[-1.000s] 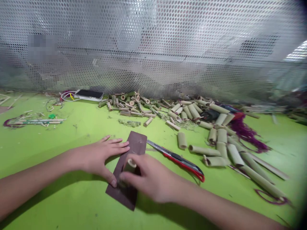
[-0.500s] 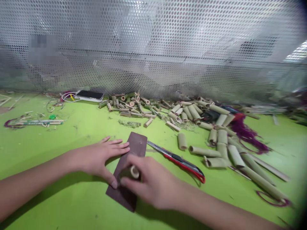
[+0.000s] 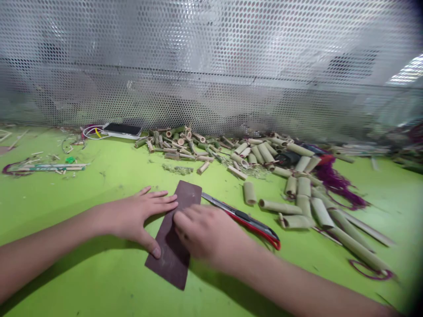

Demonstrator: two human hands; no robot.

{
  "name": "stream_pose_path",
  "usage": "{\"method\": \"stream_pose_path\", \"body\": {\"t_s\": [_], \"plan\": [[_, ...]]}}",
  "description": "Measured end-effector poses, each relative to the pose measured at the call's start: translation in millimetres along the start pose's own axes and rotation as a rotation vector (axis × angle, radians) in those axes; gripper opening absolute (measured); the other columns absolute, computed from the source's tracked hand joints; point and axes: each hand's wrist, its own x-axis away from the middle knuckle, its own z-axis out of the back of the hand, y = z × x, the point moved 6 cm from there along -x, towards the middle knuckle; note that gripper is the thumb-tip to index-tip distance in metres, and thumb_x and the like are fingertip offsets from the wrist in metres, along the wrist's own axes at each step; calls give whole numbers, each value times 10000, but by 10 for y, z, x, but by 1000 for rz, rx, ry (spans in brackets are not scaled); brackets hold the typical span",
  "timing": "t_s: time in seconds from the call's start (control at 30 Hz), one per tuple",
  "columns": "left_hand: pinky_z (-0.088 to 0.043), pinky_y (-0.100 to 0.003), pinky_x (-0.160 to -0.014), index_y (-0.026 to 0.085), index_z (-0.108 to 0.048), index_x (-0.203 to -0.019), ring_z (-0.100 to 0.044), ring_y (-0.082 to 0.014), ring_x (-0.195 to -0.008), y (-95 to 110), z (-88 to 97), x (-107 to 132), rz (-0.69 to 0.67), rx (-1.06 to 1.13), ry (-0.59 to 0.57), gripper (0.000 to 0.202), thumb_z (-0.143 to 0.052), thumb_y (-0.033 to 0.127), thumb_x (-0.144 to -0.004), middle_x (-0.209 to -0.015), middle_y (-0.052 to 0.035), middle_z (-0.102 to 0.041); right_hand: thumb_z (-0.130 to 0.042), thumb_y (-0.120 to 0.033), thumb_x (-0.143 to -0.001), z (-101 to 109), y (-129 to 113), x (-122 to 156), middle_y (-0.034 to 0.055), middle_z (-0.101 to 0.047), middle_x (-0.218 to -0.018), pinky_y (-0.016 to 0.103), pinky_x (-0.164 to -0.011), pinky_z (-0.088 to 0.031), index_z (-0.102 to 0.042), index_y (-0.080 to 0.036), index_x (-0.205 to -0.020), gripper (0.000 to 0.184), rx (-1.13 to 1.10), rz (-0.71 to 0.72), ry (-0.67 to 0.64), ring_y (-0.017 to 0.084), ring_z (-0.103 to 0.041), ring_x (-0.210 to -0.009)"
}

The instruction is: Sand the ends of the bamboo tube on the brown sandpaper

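A brown sheet of sandpaper [image 3: 170, 264] lies slanted on the green table, with a pale scuffed patch near its lower end. My left hand [image 3: 137, 220] is flat with fingers spread, its fingertips and thumb resting on the sheet's left edge. Over the middle of the sheet, my right hand [image 3: 206, 235] is closed in a fist. The short bamboo tube it gripped a moment ago is now hidden behind the curled fingers. Right beside the sheet lies a red and black utility knife [image 3: 246, 220], its blade out and pointing to the sheet.
Many cut bamboo tubes [image 3: 264, 154] are heaped at the back and right. Purple threads [image 3: 342, 182] lie among them. A phone [image 3: 122, 129] with a white cable rests at the back left, near thin sticks [image 3: 53, 167]. A perforated metal screen [image 3: 205, 88] stands behind the table.
My right hand has slid a little up the sandpaper and turned, so the bamboo tube's open end no longer shows. My left hand stays on the sheet. The view has shifted slightly.
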Motion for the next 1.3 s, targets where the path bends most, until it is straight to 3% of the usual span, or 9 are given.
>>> {"method": "stream_pose_path", "body": {"t_s": [0.1,0.27,0.4,0.57,0.67,0.83,0.97,1.1,1.3], "plan": [[-28,-599,-1277,336,-182,-1633,-39,-355,-1589,8,3,9,-29,-5,6,1042,-702,697,-805,-1714,-9,-93,-650,-246,-879,6,-104,33,12,-664,-754,301,-590,-332,-620,-214,-909,53,-124,147,-65,171,-539,-658],[-17,-609,-1272,325,-164,-1637,-49,-370,-1586,-5,5,8,-19,3,5,1139,-711,775,-745,-1714,-35,-72,-757,-243,-781,102,84,21,-7,-613,-713,258,-603,-344,-597,-197,-810,168,-291,-76,-110,142,-499,-639],[-12,-622,-1268,336,-173,-1634,-36,-368,-1587,-13,-1,4,-29,1,7,1094,-700,759,-772,-1716,-21,-76,-718,-282,-814,116,28,-15,-12,-623,-734,233,-594,-350,-602,-193,-803,147,-515,1,-182,123,-497,-629],[-15,-627,-1268,338,-141,-1635,-43,-372,-1586,-6,2,4,-14,11,-1,1156,-724,773,-736,-1715,-22,-59,-607,-273,-881,112,221,-26,21,-641,-738,259,-562,-316,-566,-189,-787,133,-369,-292,-139,130,-483,-590],[-6,-628,-1267,347,-149,-1631,-26,-362,-1588,-3,3,3,3,9,-12,1132,-728,754,-748,-1716,-5,-64,-589,-320,-902,66,156,-25,4,-620,-669,260,-526,-289,-551,-199,-756,193,-431,-214,-244,120,-446,-536],[-17,-633,-1265,362,-112,-1630,-5,-363,-1587,-11,-1,10,20,9,-17,1168,-727,777,-729,-1718,2,-29,-550,-273,-954,117,223,-32,39,-694,-840,251,-589,-353,-592,-196,-873,120,-454,-314,-96,138,-544,-642],[-23,-627,-1268,363,-143,-1628,-12,-355,-1588,-8,-1,15,17,-2,-10,1115,-725,744,-757,-1718,11,-56,-547,-326,-956,55,90,-51,6,-674,-752,238,-554,-345,-581,-209,-825,179,-573,-175,-212,127,-523,-586],[-23,-644,-1259,351,-114,-1634,-15,-380,-1583,-12,-1,8,11,2,-9,1170,-720,783,-730,-1716,-27,-37,-512,-348,-980,99,266,-36,59,-698,-792,271,-567,-335,-607,-188,-892,205,-387,-404,-143,155,-544,-598],[-22,-654,-1255,362,-131,-1631,-1,-383,-1582,-13,-2,9,2,14,-4,1133,-733,744,-751,-1718,-20,-62,-502,-418,-1010,66,203,-37,60,-705,-803,281,-588,-359,-627,-196,-871,291,-449,-350,-187,170,-580,-633]]}}
